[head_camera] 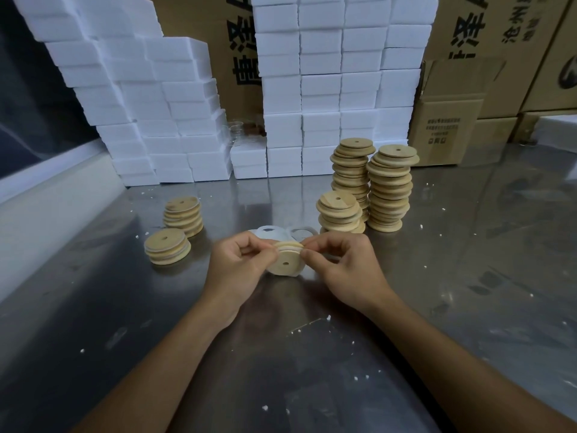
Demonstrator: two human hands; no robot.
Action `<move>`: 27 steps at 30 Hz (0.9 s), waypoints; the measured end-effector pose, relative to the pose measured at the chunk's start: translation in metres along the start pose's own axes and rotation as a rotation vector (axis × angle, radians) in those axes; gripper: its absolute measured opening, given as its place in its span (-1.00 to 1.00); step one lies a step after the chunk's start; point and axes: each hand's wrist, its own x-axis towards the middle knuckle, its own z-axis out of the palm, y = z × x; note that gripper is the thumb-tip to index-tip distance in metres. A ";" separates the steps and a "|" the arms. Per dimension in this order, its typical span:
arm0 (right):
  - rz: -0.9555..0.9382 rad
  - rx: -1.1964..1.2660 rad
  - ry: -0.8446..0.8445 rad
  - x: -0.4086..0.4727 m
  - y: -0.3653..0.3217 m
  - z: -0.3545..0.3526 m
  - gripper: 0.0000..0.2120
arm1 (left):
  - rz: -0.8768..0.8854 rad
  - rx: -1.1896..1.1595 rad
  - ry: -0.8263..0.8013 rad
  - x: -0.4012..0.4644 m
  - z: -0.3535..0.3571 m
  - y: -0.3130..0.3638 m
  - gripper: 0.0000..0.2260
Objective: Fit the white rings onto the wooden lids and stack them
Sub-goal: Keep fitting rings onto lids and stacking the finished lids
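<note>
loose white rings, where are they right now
In the head view the loose white rings lie flat on the metal table, just behind both hands, left of the shortest right-side lid stack.

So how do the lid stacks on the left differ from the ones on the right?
The left stacks are short, a few lids each; the right stacks rise much taller. The left stacks show pale bands between lids, probably fitted rings; the right stacks look bare wood. Both hold round lids with a centre hole.
</note>
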 end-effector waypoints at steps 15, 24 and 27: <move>0.016 -0.079 -0.017 0.002 0.000 -0.004 -0.95 | -0.083 -0.109 -0.074 0.006 -0.007 -0.007 -0.87; -0.200 -0.250 -0.080 -0.002 -0.005 -0.002 -0.90 | 0.492 0.382 -0.136 0.002 -0.003 -0.008 -0.78; -0.258 -0.273 -0.093 -0.003 -0.008 0.000 -0.93 | 0.507 0.426 -0.130 0.003 -0.001 -0.010 -0.85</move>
